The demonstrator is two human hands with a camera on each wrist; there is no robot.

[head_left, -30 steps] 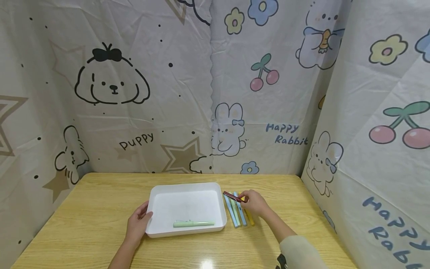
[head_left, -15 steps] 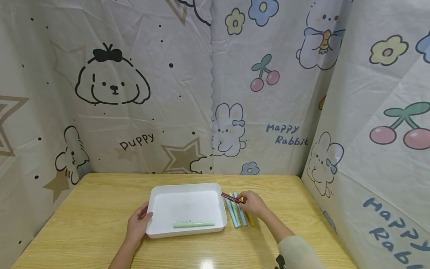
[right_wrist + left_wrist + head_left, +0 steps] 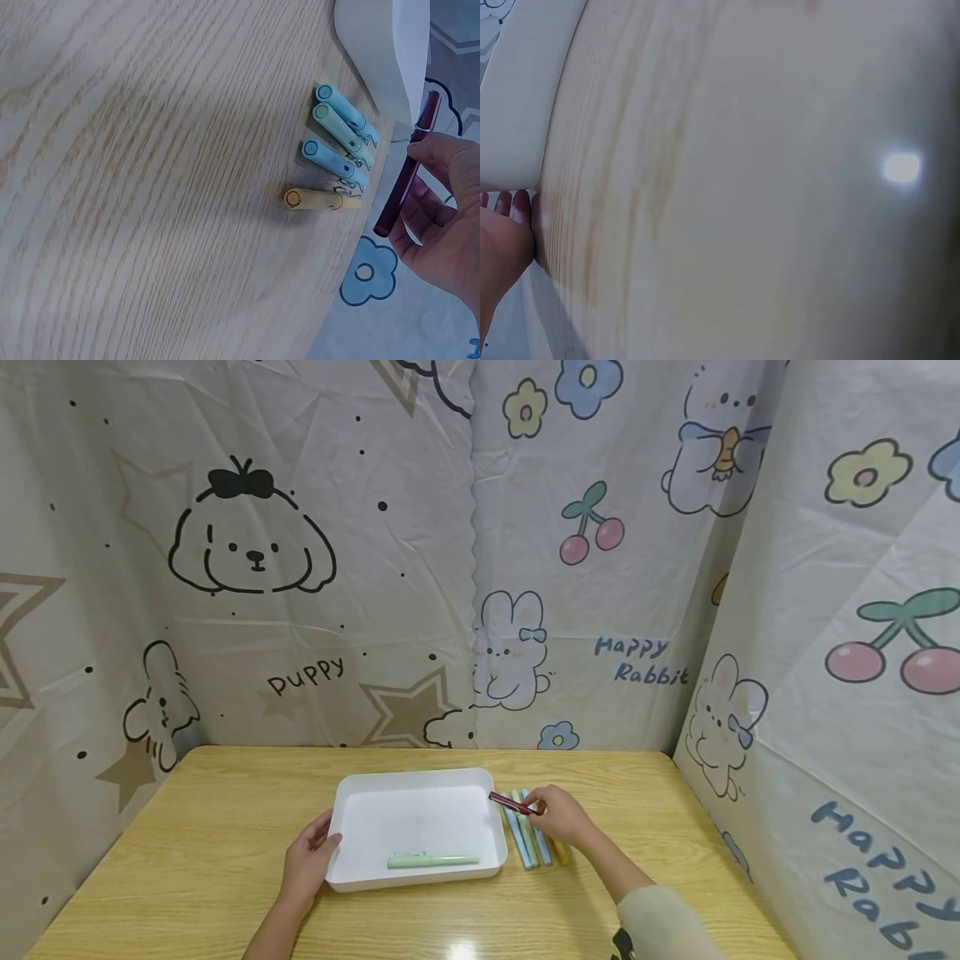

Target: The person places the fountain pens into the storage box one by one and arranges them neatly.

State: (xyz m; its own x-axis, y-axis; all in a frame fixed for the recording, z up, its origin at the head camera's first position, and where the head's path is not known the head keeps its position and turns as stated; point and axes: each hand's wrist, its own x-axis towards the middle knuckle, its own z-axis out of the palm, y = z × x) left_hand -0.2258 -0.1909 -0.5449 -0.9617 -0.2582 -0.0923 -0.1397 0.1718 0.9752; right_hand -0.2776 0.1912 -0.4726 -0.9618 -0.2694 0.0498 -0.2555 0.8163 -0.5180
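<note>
My right hand [image 3: 562,817] pinches a dark red pen [image 3: 407,176] between thumb and fingers, held up off the table. In the head view, the pen's far end overlaps the right rim of a white tray [image 3: 405,806]. At the tray's left side, my left hand [image 3: 306,853] grips the wall, thumb on the rim and fingers outside. A light green pen [image 3: 433,861] lies in the tray along its near side. In the left wrist view, the left hand's fingertips [image 3: 520,204] show at the tray's outer corner.
Right of the tray, several capped pens lie side by side on the wooden table [image 3: 217,843]: a light blue pen [image 3: 343,110], a green pen [image 3: 342,131], another blue pen [image 3: 330,159] and a yellow pen [image 3: 319,199]. A printed cloth [image 3: 405,610] hangs behind the table.
My right hand has moved slightly left with the dark red pen, bringing its far end over the tray's right rim. The left hand and tray have stayed put.
</note>
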